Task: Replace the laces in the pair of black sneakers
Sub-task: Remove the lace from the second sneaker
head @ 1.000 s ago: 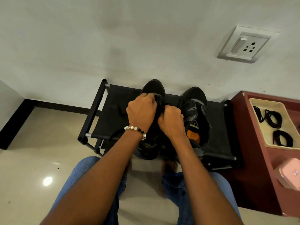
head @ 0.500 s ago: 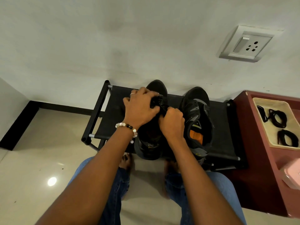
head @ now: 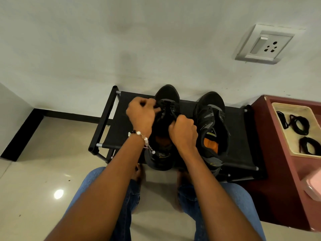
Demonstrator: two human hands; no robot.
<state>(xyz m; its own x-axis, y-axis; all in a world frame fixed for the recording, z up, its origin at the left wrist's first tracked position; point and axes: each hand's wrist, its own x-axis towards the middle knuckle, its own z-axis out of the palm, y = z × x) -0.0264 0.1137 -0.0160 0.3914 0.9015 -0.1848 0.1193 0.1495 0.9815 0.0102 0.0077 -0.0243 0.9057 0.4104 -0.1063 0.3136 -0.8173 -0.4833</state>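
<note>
Since the earlier frames, the left hand [head: 141,115] has drawn out to the left of the left sneaker [head: 165,129], while the right hand [head: 183,131] stays over its tongue. Both sneakers stand side by side, toes to the wall, on a black fabric rack [head: 241,136], the right sneaker [head: 211,129] untouched just beside the right hand; each hand is curled in a pinch at the black lace [head: 166,106] near the left sneaker's toe end. Dark lace on dark upper makes the grasp hard to make out, and coiled black laces [head: 299,124] lie in a beige tray [head: 291,108] partly cut off at right.
</note>
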